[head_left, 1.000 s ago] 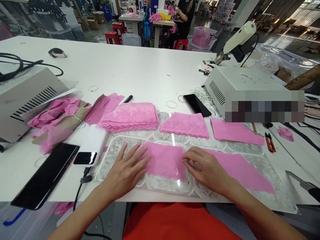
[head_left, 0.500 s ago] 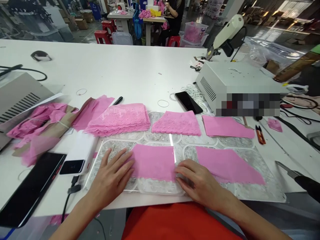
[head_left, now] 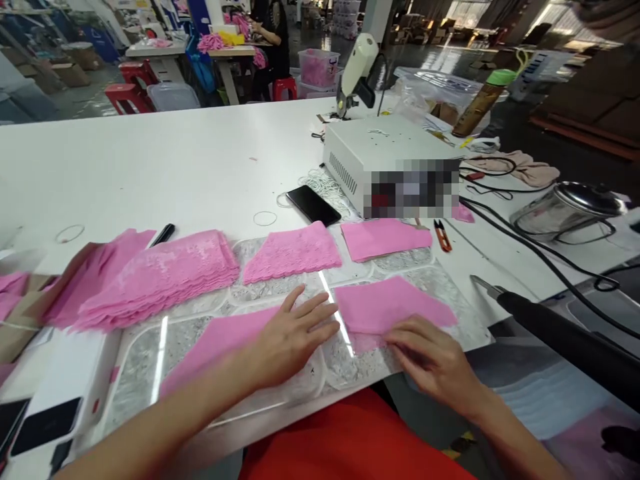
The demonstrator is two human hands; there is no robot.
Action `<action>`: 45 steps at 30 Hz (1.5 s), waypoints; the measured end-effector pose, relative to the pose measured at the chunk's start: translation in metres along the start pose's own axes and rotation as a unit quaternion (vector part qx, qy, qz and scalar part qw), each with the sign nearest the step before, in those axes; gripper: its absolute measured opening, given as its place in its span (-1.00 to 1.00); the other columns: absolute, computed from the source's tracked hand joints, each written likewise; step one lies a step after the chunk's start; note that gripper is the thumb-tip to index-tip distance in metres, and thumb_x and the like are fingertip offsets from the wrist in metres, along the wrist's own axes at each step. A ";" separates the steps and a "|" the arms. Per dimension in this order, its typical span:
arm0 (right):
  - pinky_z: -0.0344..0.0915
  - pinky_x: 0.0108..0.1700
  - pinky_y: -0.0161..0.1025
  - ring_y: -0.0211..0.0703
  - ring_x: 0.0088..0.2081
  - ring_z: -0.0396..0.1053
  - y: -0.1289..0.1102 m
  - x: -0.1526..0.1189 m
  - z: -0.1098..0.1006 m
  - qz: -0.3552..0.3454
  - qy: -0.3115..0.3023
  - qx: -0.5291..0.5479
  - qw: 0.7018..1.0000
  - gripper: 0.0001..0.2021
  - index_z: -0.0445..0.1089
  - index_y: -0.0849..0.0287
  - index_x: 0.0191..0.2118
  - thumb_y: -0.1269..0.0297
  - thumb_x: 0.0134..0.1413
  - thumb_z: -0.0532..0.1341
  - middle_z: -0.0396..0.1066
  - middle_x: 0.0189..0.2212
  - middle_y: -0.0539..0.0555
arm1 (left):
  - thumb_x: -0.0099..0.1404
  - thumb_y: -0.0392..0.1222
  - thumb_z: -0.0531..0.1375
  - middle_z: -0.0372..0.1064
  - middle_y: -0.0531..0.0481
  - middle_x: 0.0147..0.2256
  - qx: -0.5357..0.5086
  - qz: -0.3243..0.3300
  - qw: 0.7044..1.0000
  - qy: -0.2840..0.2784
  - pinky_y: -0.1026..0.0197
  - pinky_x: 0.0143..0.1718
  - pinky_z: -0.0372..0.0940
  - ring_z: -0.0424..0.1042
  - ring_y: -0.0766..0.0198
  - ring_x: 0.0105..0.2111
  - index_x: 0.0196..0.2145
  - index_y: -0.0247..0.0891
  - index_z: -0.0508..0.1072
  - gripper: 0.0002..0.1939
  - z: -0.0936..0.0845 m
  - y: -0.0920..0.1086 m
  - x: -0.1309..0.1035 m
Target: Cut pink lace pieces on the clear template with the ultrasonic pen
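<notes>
My left hand (head_left: 297, 337) is stretched out palm down with fingers spread, over the marble-patterned mat (head_left: 140, 353). Under and beside that forearm lies a pink fabric piece (head_left: 215, 343), partly hidden. My right hand (head_left: 430, 357) pinches the near edge of another pink fabric piece (head_left: 395, 303), which lies flat on the mat's right side; a thinner pink layer (head_left: 367, 342) peeks out below it. Behind them are a scalloped pink lace piece (head_left: 295, 250), a smooth pink piece over brown card (head_left: 385, 239), and a stack of pink lace pieces (head_left: 165, 277) at left.
A grey metal box (head_left: 390, 160) stands behind the mat, with a black phone (head_left: 314, 205) beside it. Orange snips (head_left: 443, 235) and a black-handled tool with a metal tip (head_left: 550, 333) lie at right. A white power bank (head_left: 65, 387) sits at front left.
The view has turned right. My left hand has left the left fabric piece and moved right; my right hand has moved to the right piece and grips its near edge.
</notes>
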State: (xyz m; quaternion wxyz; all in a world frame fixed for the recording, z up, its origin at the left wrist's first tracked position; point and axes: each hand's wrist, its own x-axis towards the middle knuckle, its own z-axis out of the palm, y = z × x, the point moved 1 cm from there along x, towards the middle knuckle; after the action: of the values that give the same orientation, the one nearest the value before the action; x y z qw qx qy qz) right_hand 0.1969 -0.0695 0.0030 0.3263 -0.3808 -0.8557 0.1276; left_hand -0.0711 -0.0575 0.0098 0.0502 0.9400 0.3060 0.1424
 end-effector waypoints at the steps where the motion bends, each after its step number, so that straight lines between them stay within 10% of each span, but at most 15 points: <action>1: 0.35 -0.37 -0.29 -0.22 -0.36 0.38 -0.003 -0.002 0.002 -0.008 -0.007 0.007 1.000 -0.80 0.41 0.09 -0.21 0.54 0.11 0.17 0.43 -0.39 0.05 | 0.38 -0.46 -0.01 0.32 -0.10 0.15 -0.006 0.007 1.000 -0.012 -0.26 0.27 0.00 0.17 0.04 0.25 0.06 -0.21 0.39 -0.61 0.005 -0.004 0.010; 9: 0.32 -0.35 -0.24 -0.20 -0.36 0.32 -0.006 -0.001 0.020 -0.036 0.012 -0.017 0.999 -0.79 0.41 0.20 -0.15 0.55 0.11 0.17 0.40 -0.39 0.10 | 0.41 -0.41 0.00 0.22 -0.06 0.23 0.008 0.030 0.998 -0.053 -0.25 0.30 -0.11 0.09 0.01 0.29 0.19 -0.18 0.30 -0.56 0.029 -0.027 0.037; 27: 0.35 -0.33 -0.28 -0.23 -0.34 0.34 0.001 0.007 0.014 0.013 0.053 0.019 0.998 -0.81 0.37 0.18 -0.21 0.59 0.11 0.16 0.40 -0.39 0.06 | 0.43 -0.31 0.03 0.44 -0.10 0.01 -0.075 0.058 0.995 0.042 -0.01 0.25 0.05 0.28 0.17 0.16 -0.25 -0.24 0.48 -0.77 0.024 -0.009 0.053; 45: 0.40 -0.20 -0.14 -0.15 -0.27 0.39 0.008 -0.014 0.019 0.006 0.142 -0.056 0.988 -0.75 0.41 0.15 -0.18 0.56 0.01 0.22 0.47 -0.34 0.08 | 0.47 -0.07 0.00 0.22 -0.11 0.22 0.005 0.129 0.990 -0.048 -0.15 0.30 -0.02 0.14 0.04 0.27 0.18 -0.23 0.31 -0.59 0.017 -0.034 0.040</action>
State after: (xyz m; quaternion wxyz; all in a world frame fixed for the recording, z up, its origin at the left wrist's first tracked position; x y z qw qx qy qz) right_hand 0.1962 -0.0740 -0.0214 0.4221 -0.4183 -0.8039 0.0257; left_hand -0.0542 -0.0068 -0.0028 0.0417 0.9776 0.1802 0.1006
